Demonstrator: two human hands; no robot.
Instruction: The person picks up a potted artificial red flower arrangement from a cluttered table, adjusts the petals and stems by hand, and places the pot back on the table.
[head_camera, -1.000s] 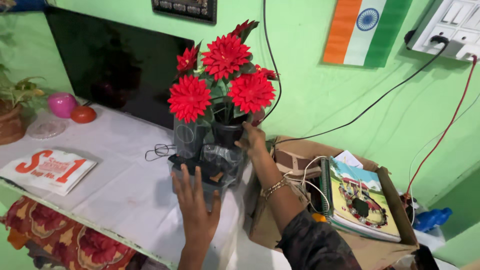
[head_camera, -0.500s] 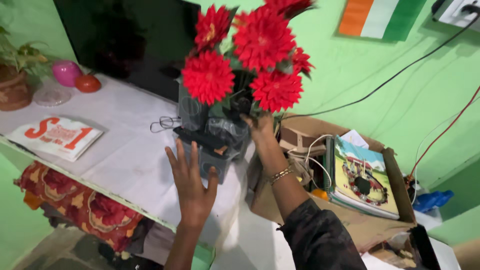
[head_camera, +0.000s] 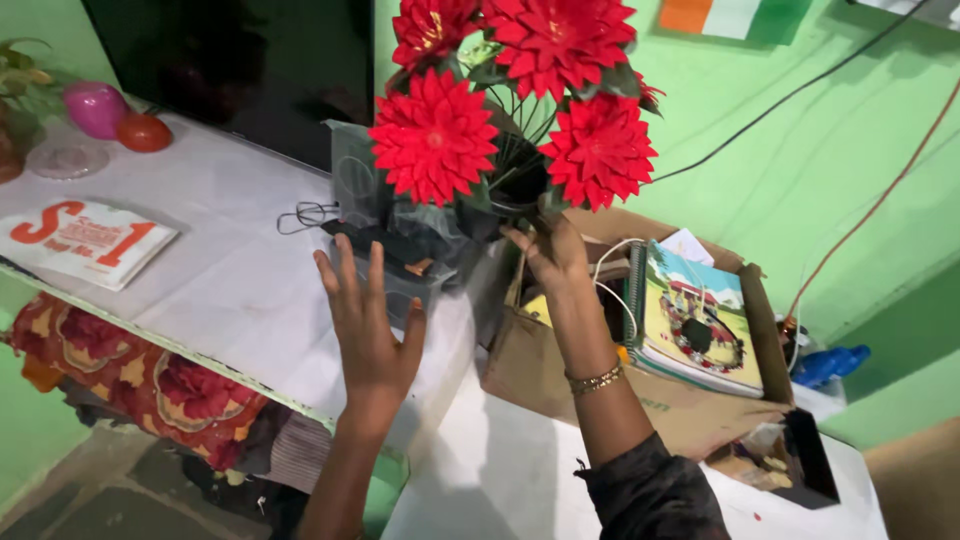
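While the right hand (head_camera: 555, 255) lifts the pot of red flowers (head_camera: 515, 95), the left hand (head_camera: 368, 330) waits flat and wide open.

The white-cloth table (head_camera: 210, 290) is the biggest thing here, with a black screen (head_camera: 230, 60) at the back. A cardboard box (head_camera: 690, 400) with a picture book (head_camera: 695, 320) sits beside it. The flowers are up in the air, above the table edge and the box, tipped a bit. The right fingers pinch the dark pot (head_camera: 518, 185) at its bottom. The left fingers are spread, touching nothing, near a black stand (head_camera: 405, 255). I think the lifting is done; the pot is not set down anywhere yet.
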